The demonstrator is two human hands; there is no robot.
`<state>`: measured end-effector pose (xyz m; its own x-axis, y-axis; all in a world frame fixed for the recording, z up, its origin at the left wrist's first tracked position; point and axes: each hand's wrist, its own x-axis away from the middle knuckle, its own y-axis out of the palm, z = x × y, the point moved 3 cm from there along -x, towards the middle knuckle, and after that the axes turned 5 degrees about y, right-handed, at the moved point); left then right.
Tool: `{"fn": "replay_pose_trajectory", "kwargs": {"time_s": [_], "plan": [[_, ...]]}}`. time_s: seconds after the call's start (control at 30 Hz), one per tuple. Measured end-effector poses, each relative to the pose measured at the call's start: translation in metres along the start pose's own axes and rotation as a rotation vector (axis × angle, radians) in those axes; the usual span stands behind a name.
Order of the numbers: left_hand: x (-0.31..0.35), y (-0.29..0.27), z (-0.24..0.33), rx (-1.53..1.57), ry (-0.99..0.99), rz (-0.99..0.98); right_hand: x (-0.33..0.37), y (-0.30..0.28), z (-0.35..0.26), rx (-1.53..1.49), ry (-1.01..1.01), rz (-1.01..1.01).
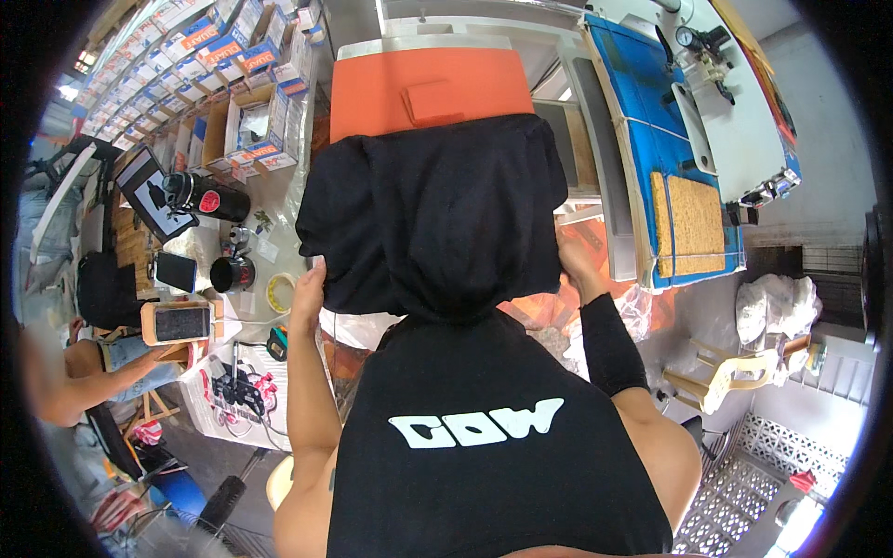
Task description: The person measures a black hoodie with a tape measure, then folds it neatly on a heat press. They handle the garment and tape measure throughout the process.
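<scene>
A black garment (pixel 446 214), which looks like a hooded sweatshirt, lies spread over the near part of an orange flat board (pixel 428 74). Loose folds run down its middle, and its near edge hangs close to my body. My left hand (pixel 310 290) pinches the garment's lower left edge, thumb on top. On the opposite side my right hand (pixel 575 256) holds the right edge, with its fingers partly hidden under the cloth. A dark sleeve covers my right forearm. A small orange patch (pixel 428 102) shows on the board beyond the garment.
To the right stands a blue-covered board (pixel 637 84) with a tan pad (pixel 686 223) strapped on. Boxes (pixel 256 121), a black bottle (pixel 209 197), a mug (pixel 233 273) and a tape roll (pixel 280 292) crowd the left table. A seated person (pixel 102 381) is beside it.
</scene>
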<state>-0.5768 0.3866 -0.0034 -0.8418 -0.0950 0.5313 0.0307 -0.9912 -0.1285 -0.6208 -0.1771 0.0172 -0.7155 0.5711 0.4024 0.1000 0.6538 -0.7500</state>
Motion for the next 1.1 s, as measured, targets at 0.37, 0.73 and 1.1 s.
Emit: {"fn": "replay_pose_trajectory", "kwargs": {"time_s": [0.37,0.73,1.1], "plan": [[0.049,-0.018,0.029,-0.887,0.517,0.493,0.065,-0.027,-0.006,-0.059,-0.307,0.428],[0.085,0.082,0.068,-0.413,0.336,-0.545,0.102,-0.014,-0.045,-0.079,-0.301,-0.387],[-0.055,0.063,0.159,-0.977,1.374,0.059,-0.03,-0.035,-0.122,0.183,-1.012,0.377]]}}
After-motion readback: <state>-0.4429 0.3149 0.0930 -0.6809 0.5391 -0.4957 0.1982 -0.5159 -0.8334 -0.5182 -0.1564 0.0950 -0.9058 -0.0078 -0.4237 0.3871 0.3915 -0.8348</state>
